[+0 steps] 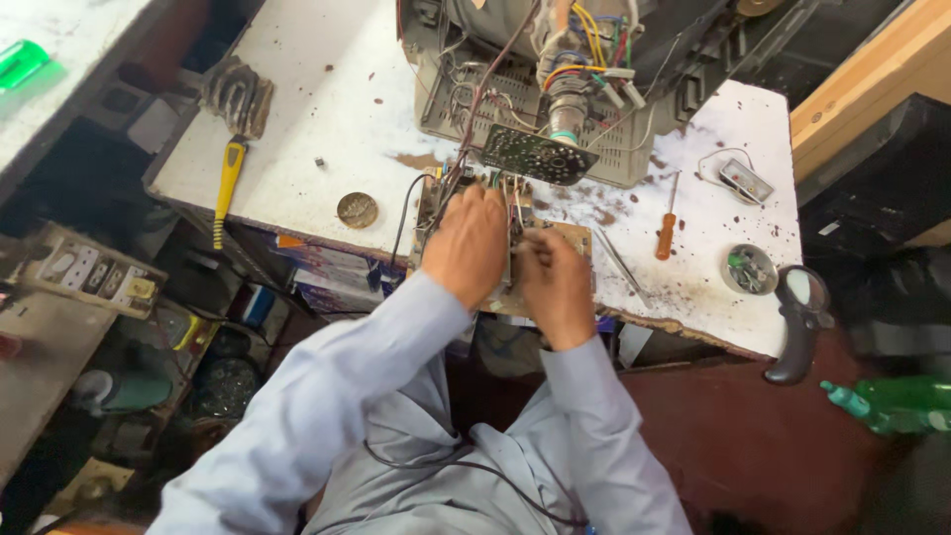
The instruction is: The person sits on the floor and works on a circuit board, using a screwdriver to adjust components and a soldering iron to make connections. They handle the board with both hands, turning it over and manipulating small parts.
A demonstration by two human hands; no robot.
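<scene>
My left hand (468,246) and my right hand (555,285) both rest on a brown circuit board (573,238) at the near edge of the white workbench (317,119). The left hand grips the board's left side among its wires. My right hand is closed over the board's middle; whether it holds a small tool is hidden. Behind the board stands an opened grey television chassis (515,89) with a picture tube neck, coloured wires and a small dark board (540,154).
On the bench lie a yellow-handled brush (230,168), a round metal tin (357,209), an orange screwdriver (666,233), tweezers (622,266), a small tin of parts (749,268) and a black magnifier (798,317). A green bottle (897,404) sits at right, a switchboard (89,272) at left.
</scene>
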